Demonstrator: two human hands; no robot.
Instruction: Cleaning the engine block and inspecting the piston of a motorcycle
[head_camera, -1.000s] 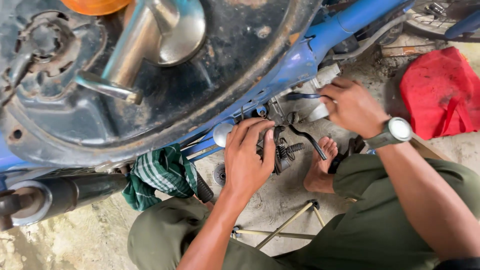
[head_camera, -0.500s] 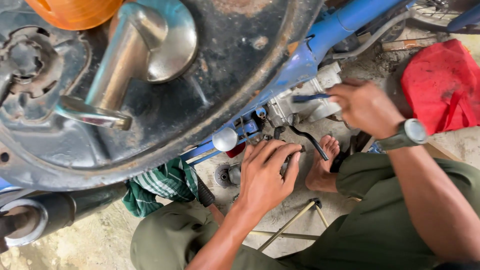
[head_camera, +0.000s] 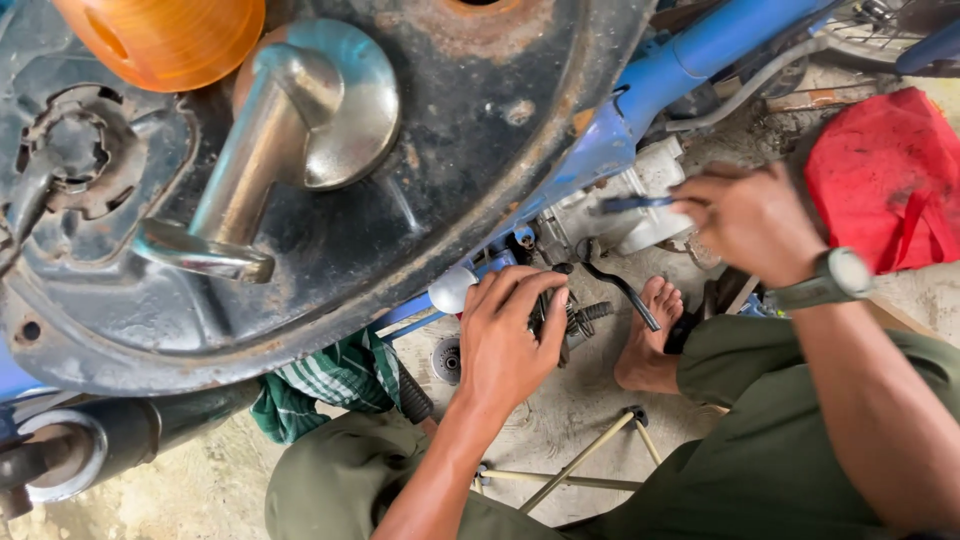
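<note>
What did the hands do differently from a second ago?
Not much changed. The right hand slid slightly further right with its thin blue-handled tool and keeps it pressed against the pale engine part. The left hand stayed wrapped over the dark spring part. The bare foot and the red cloth did not move.

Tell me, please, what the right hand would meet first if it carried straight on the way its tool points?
The right hand points its dark tool leftward; it would likely meet the pale engine casing under the blue frame first, though depth is unclear.
</note>
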